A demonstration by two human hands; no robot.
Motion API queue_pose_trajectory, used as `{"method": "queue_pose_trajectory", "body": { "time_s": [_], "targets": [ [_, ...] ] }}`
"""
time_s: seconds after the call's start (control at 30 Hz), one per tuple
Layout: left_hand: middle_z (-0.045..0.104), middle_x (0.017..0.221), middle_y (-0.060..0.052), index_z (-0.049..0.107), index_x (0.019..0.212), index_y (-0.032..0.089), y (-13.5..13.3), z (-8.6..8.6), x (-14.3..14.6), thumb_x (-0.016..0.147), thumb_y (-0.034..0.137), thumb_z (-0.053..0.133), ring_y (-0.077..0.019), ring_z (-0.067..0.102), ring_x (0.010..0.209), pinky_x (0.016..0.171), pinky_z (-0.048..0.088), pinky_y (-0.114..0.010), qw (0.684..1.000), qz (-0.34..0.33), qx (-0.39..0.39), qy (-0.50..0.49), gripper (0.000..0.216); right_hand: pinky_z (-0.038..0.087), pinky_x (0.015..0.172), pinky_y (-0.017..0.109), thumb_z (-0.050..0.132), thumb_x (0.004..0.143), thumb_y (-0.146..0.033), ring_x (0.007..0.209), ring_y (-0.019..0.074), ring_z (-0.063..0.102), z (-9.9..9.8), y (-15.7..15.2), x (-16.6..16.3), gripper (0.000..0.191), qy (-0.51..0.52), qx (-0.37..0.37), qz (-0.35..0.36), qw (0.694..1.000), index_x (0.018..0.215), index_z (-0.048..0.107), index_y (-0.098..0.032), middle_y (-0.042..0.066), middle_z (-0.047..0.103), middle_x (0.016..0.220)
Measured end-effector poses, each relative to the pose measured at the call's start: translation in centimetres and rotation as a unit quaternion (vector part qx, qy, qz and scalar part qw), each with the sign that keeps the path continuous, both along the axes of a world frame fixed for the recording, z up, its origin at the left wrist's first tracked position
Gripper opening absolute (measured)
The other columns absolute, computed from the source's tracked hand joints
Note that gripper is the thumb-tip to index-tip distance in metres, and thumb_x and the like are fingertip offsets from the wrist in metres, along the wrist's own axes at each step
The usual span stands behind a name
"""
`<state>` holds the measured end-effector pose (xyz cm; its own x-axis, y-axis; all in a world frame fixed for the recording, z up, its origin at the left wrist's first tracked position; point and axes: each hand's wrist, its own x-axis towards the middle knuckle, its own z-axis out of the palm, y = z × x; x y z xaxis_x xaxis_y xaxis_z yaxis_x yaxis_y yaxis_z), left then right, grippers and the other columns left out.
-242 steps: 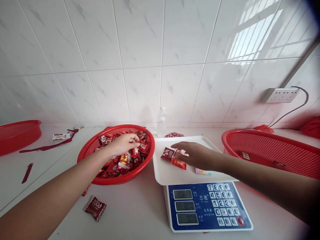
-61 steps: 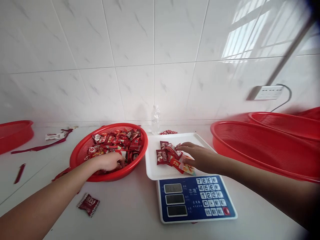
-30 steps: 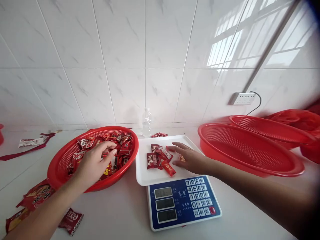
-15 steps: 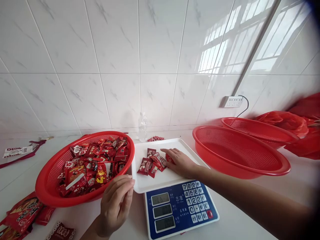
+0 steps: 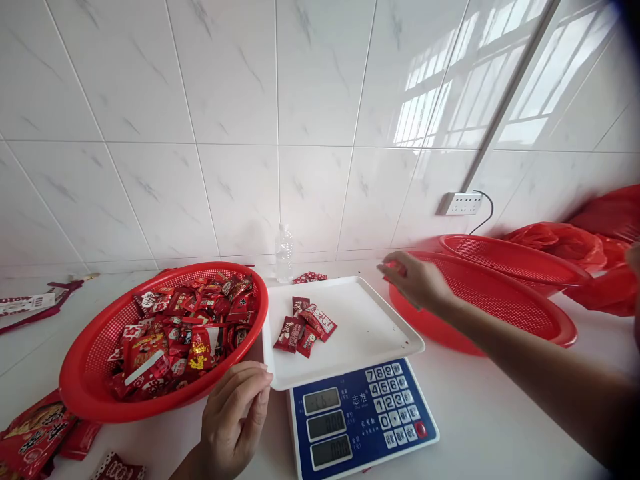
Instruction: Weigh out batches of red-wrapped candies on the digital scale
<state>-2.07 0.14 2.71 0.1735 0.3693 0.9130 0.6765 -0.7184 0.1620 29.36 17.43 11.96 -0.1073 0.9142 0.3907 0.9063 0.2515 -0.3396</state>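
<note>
My right hand (image 5: 417,280) is raised above the near rim of the front red basket (image 5: 555,327), right of the scale tray. Its fingers are curled around a small red packet (image 5: 397,267), mostly hidden. At the tray's near left corner is my left hand (image 5: 235,417), fingers bent and pressed together; whether they grip the edge cannot be made out. Several red snack packets (image 5: 306,327) lie in a small pile on the white tray (image 5: 367,320). The tray sits on a blue digital scale (image 5: 363,423) with number keys.
To the left, a red basket (image 5: 83,380) holds many red snack packets. More packets (image 5: 37,433) lie on the table before it. A clear bottle (image 5: 285,253) stands by the tiled wall. Another red basket (image 5: 515,260) and red bags (image 5: 555,241) are at the right, below a socket (image 5: 460,203).
My right hand has lifted off the tray and moved right to the basket rim, taking one red packet from beside the pile. My left hand has stayed near the tray corner.
</note>
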Motion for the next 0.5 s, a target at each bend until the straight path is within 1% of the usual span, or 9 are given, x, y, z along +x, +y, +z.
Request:
{"method": "queue_pose_trajectory", "body": {
  "time_s": [0.07,0.17,0.2,0.27,0.3,0.37,0.4,0.43,0.5],
  "targets": [
    [0.066,0.088,-0.007,0.059,0.107,0.015,0.0,0.0,0.0,0.084,0.0,0.05,-0.017,0.064,0.087,0.077,0.056,-0.028,1.0,-0.005,-0.009,-0.007,0.028,0.039,0.047,0.031,0.037,0.089,-0.056,0.052,0.0223,0.06,0.6,0.2,2.5,0.042,-0.019,-0.004,-0.043,0.999,0.099,0.058,-0.021,0.006,0.067,0.068],
    [0.066,0.088,-0.006,0.058,0.107,0.015,0.1,0.0,0.0,0.084,0.0,0.05,-0.0165,0.064,0.087,0.078,0.055,-0.027,1.0,-0.01,-0.016,-0.012,0.029,0.039,0.043,0.033,0.033,0.09,-0.056,0.051,0.0262,0.06,0.2,0.4,5.4,0.049,-0.058,-0.041,-0.064,0.995,0.104,0.06,-0.018,0.01,0.068,0.071],
    [0.065,0.088,-0.006,0.058,0.107,0.015,0.1,0.0,0.0,0.084,0.0,0.05,-0.0164,0.064,0.087,0.078,0.055,-0.027,1.0,-0.01,-0.016,-0.012,0.029,0.041,0.044,0.035,0.033,0.09,-0.055,0.056,0.0286,0.062,-0.2,0.5,6.1,0.049,-0.071,-0.053,-0.064,0.994,0.104,0.061,-0.017,0.012,0.069,0.077],
    [0.066,0.088,-0.006,0.058,0.106,0.015,0.1,0.1,0.1,0.084,0.0,0.05,-0.0164,0.063,0.087,0.078,0.055,-0.027,1.0,-0.011,-0.015,-0.01,0.028,0.047,0.052,0.044,0.036,0.089,-0.052,0.074,0.037,0.065,-1.0,0.8,6.8,0.048,-0.095,-0.068,-0.063,0.991,0.106,0.063,-0.016,0.018,0.069,0.092],
    [0.066,0.087,-0.006,0.059,0.105,0.014,0.1,0.2,0.2,0.084,0.0,0.05,-0.0163,0.063,0.087,0.078,0.055,-0.027,1.0,-0.011,-0.014,-0.01,0.027,0.049,0.059,0.05,0.038,0.088,-0.051,0.085,0.0419,0.064,-1.3,1.0,6.7,0.048,-0.106,-0.068,-0.062,0.99,0.107,0.064,-0.016,0.02,0.068,0.1],
    [0.066,0.086,-0.006,0.059,0.104,0.014,0.1,0.3,0.3,0.084,0.0,0.051,-0.0161,0.064,0.085,0.077,0.056,-0.026,1.0,-0.01,-0.01,-0.012,0.026,0.043,0.077,0.063,0.039,0.089,-0.051,0.109,0.0477,0.054,-1.6,1.3,5.6,0.05,-0.121,-0.056,-0.042,0.99,0.116,0.062,-0.016,0.023,0.062,0.117],
    [0.066,0.086,-0.006,0.059,0.104,0.014,0.1,0.3,0.3,0.084,0.0,0.051,-0.016,0.064,0.085,0.076,0.056,-0.026,1.0,-0.008,-0.011,-0.013,0.026,0.038,0.085,0.066,0.037,0.09,-0.051,0.118,0.0477,0.047,-1.6,1.3,4.5,0.052,-0.126,-0.047,-0.022,0.991,0.121,0.059,-0.016,0.022,0.058,0.125],
    [0.066,0.086,-0.006,0.059,0.103,0.015,0.2,0.4,0.3,0.084,0.001,0.051,-0.016,0.064,0.084,0.076,0.056,-0.026,1.0,-0.006,-0.011,-0.015,0.025,0.034,0.093,0.066,0.035,0.091,-0.051,0.124,0.0453,0.042,-1.6,1.0,3.2,0.053,-0.129,-0.039,0.006,0.991,0.126,0.056,-0.017,0.021,0.053,0.132],
    [0.067,0.086,-0.006,0.059,0.103,0.016,0.2,0.4,0.3,0.084,0.001,0.05,-0.0162,0.065,0.084,0.075,0.056,-0.026,1.0,-0.004,-0.013,-0.019,0.026,0.029,0.1,0.064,0.038,0.09,-0.054,0.13,0.0399,0.037,-1.6,0.1,0.0,0.055,-0.135,-0.031,0.081,0.987,0.132,0.05,-0.02,0.016,0.047,0.14]
  ]
}}
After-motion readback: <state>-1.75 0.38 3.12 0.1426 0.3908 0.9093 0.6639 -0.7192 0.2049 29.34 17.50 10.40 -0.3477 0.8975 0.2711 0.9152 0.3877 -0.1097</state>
